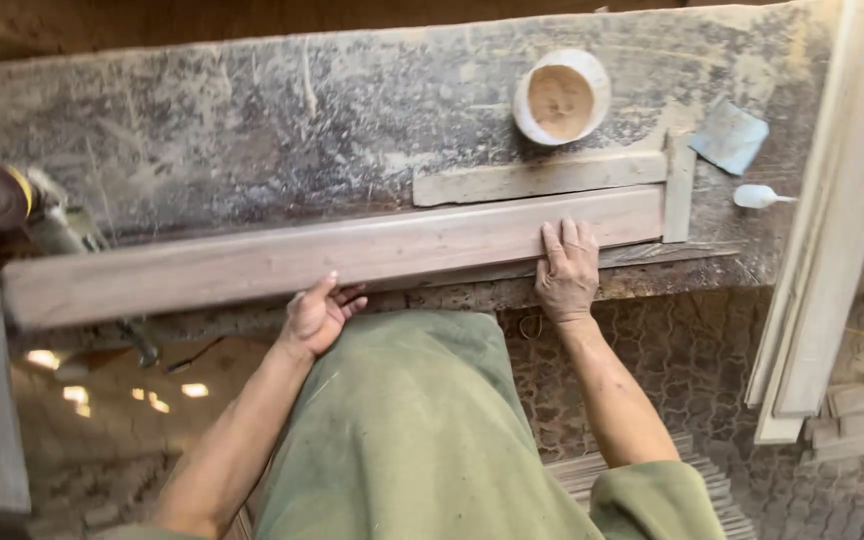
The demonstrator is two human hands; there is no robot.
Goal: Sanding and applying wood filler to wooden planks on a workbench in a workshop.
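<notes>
Now plank point(252, 265) under both hands' fingers point(564, 240)

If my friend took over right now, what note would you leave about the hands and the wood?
Left hand: grips the near edge of the long plank from below.
Right hand: flat on top of the plank, fingers spread.
Plank: lies along the bench, right end butted against a wooden stop, left end overhanging.
Nearby: bowl of brown powder, blue sandpaper, small white bottle.
Done or left: cannot tell.
</notes>
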